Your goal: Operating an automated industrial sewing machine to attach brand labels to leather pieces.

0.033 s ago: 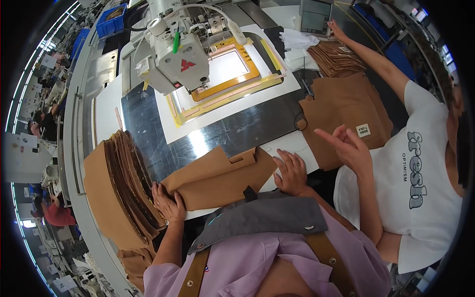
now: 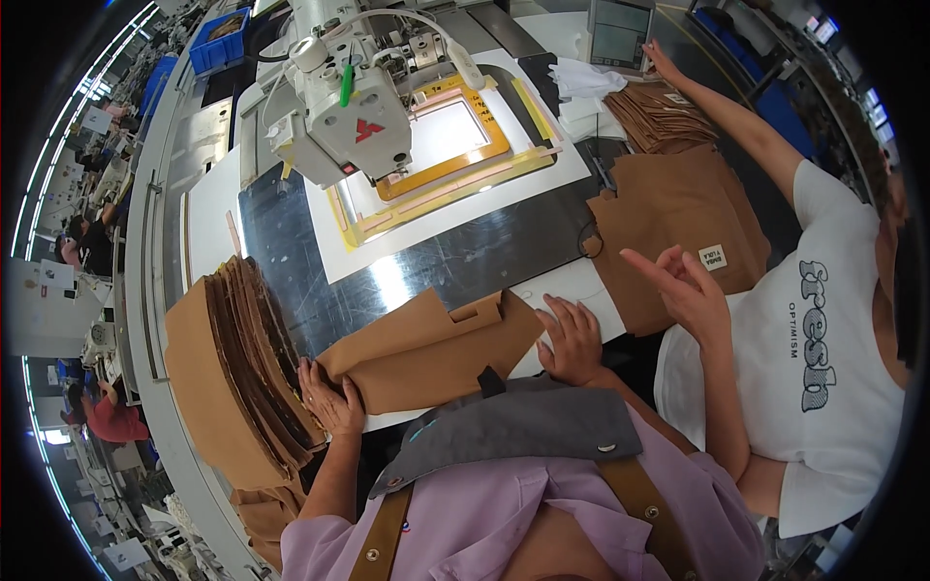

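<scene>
A folded piece of brown fabric lies in front of me at the table's near edge, its upper layer turned over lengthwise. My left hand rests on its left end, fingers stretched out and gripping nothing. At the opposite end, my right hand lies with spread fingers on the white surface, close against the fabric's edge. Close by my left hand stands a thick stack of brown fabric pieces. Beyond the folded piece, a sewing machine head hangs over a yellow-orange frame on a white sheet.
To the right, a co-worker in a white shirt points with one hand and reaches to a screen with the other. Brown panels with a small label lie between us. Black-handled snips and a blue crate are farther off.
</scene>
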A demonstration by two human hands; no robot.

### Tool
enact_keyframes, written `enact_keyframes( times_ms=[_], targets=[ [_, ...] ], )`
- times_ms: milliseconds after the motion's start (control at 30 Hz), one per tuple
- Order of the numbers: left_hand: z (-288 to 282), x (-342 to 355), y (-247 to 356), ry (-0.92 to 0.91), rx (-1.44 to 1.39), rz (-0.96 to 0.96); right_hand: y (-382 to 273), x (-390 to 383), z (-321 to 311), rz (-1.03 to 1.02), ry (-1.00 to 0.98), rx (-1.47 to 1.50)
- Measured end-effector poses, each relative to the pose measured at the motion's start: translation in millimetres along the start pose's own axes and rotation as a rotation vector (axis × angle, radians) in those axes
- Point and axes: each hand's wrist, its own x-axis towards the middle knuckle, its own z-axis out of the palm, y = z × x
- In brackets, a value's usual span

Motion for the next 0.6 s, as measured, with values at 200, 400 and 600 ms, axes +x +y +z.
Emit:
enact_keyframes(
  times_ms=[200, 400, 600],
  targets=[
    [-7.4, 5.4, 2.9, 0.005, 0.018, -0.039, 0.7, 12.9, 6.1, -0.003, -0.007, 0.023],
    [-5.4, 5.1, 4.5, -0.017, -0.001, -0.026, -2.5, 4.8, -4.0, 0.051, -0.022, 0.000],
    [-8.8, 4.3, 6.9, 0.046, -0.074, -0.017, -2.2, 4.9, 0.7, 0.028, 0.006, 0.007]
  ],
)
